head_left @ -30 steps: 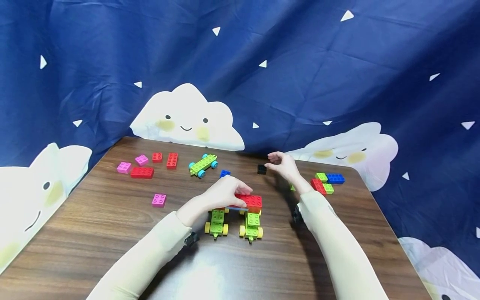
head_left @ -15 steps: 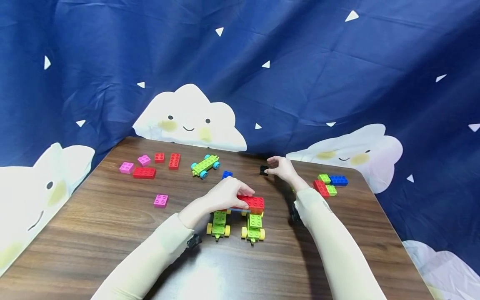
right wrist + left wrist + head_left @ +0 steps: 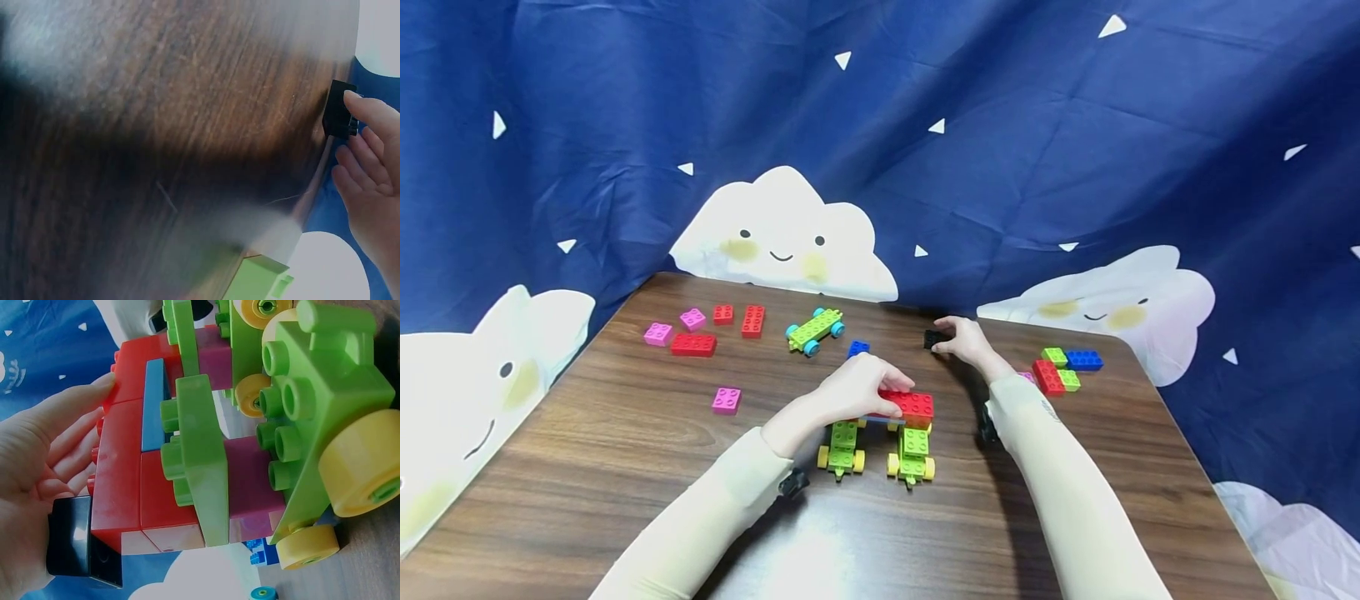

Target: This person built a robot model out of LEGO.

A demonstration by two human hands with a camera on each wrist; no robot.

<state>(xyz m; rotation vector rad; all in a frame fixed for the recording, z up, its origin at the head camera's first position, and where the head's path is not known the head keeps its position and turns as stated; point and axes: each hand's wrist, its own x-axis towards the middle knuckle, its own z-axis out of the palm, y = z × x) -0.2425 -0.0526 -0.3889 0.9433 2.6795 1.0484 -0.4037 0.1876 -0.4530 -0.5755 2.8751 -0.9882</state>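
My left hand (image 3: 856, 390) arches over a toy-brick vehicle, its thumb on the side of the red bricks (image 3: 917, 406) on top. Below these, in the left wrist view, come a light blue piece (image 3: 154, 405), lime bricks (image 3: 203, 456), purple bricks (image 3: 251, 472) and lime wheelbases (image 3: 331, 394) with yellow wheels (image 3: 362, 465). One black brick (image 3: 70, 537) sits at the end of the red ones, near the palm. At the table's back my right hand (image 3: 966, 340) pinches another black brick (image 3: 338, 109), thumb on its face; its other fingers are partly hidden.
Pink and red bricks (image 3: 694, 345) lie at the left. A lime wheelbase with blue wheels (image 3: 816, 331) and a blue brick (image 3: 859, 347) stand behind the vehicle. Red, lime and blue bricks (image 3: 1084, 360) lie at the right. A curtain (image 3: 1000, 167) hangs behind the table.
My right hand has lowered to the black brick at the back, and its fingers have closed on it. The left hand stays on the vehicle; the head view has shifted slightly.
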